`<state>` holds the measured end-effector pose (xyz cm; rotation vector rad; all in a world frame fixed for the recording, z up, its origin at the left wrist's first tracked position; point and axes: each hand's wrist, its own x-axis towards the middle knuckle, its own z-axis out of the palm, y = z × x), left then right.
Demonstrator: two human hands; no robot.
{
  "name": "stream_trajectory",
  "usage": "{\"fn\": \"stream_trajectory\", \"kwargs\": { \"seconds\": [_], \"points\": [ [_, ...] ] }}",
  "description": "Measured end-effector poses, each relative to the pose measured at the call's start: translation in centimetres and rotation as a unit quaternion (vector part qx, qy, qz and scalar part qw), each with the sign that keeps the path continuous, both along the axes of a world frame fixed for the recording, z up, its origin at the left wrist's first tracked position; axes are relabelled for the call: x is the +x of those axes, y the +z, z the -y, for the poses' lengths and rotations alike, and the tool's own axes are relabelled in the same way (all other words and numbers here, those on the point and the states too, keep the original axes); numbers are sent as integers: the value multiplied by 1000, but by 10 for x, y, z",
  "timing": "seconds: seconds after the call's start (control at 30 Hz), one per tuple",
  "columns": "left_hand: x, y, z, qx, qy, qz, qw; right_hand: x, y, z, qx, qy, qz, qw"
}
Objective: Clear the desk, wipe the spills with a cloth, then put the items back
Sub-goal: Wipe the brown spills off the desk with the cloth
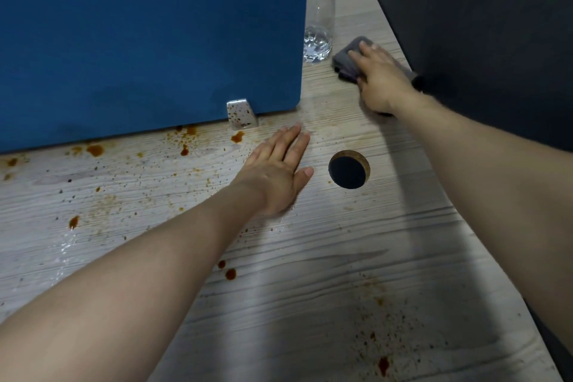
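soft grey cloth (348, 56) under right hand (383, 80)

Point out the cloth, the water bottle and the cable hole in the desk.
cloth (348, 56), head view, on the grey fold left of the fingers.
water bottle (317, 43), head view, on its clear base.
cable hole (348, 171), head view, on its dark middle.

Two bare forearms, uncovered from the lower frame edge up to the wrists, no sleeve cuff showing on either. Left hand (276, 175) bare, ungloved, without ring, watch or band, nails short and plain. Right hand (379, 77) likewise bare, no jewellery or strap at the wrist. Smooth forearms, unmarked, without tattoo, bandage or writing.
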<state>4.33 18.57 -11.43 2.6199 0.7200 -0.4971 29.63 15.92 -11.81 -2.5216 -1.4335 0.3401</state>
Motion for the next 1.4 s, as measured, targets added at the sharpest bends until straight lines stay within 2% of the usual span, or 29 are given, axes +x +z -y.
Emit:
{"fn": "stream_trajectory", "kwargs": {
  "seconds": [0.2,0.3,0.43,0.63,0.87,1.03,1.17,1.33,1.4],
  "points": [
    [1,-1,0,3,1,-4,1000,-47,2,25,12,171,-38,984],
    [1,-2,0,5,4,-3,1000,-29,3,16,-8,149,-36,988],
    [1,-2,0,2,3,0,1000,-41,1,7,0,78,16,997],
    [1,-2,1,3,5,-2,1000,-62,1,28,-17,160,2,987],
    [0,0,2,4,11,8,1000,-62,3,5,-31,102,21,994],
    [1,-1,2,11,10,3,1000,-69,-1,16,-30,152,8,988],
    [0,0,2,6,11,1,1000,-61,2,5,-29,116,10,993],
    [1,0,1,6,11,8,1000,-44,4,6,-44,-33,22,998],
    [0,-1,1,3,10,9,1000,-55,3,6,-54,-46,35,997]
  ]
}}
